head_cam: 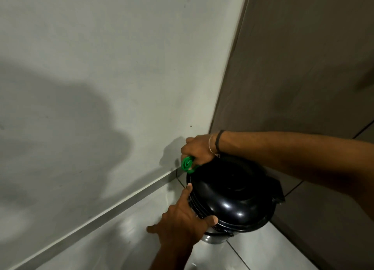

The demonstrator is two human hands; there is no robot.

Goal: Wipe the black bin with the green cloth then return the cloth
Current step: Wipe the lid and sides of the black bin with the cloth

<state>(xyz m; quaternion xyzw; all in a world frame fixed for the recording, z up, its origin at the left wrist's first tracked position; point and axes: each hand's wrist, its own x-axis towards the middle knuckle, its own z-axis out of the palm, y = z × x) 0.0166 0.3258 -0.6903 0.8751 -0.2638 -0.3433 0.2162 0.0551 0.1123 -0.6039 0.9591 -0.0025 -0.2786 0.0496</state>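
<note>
A round black bin (pixel 232 190) with a glossy domed lid stands on the floor in a corner, its silver body partly visible below. My right hand (pixel 199 149) reaches in from the right and is closed around a bunched green cloth (pixel 187 164), pressed against the bin's far upper-left edge. My left hand (pixel 182 215) comes up from the bottom and grips the near left side of the lid rim, thumb and fingers spread around it. The lower part of the bin is hidden by the lid and my left hand.
A pale grey wall (pixel 101 77) with a metal skirting strip (pixel 101 217) runs on the left. A brown panel or door (pixel 303 57) closes the corner on the right. Glossy grey floor tiles (pixel 263 253) lie around the bin.
</note>
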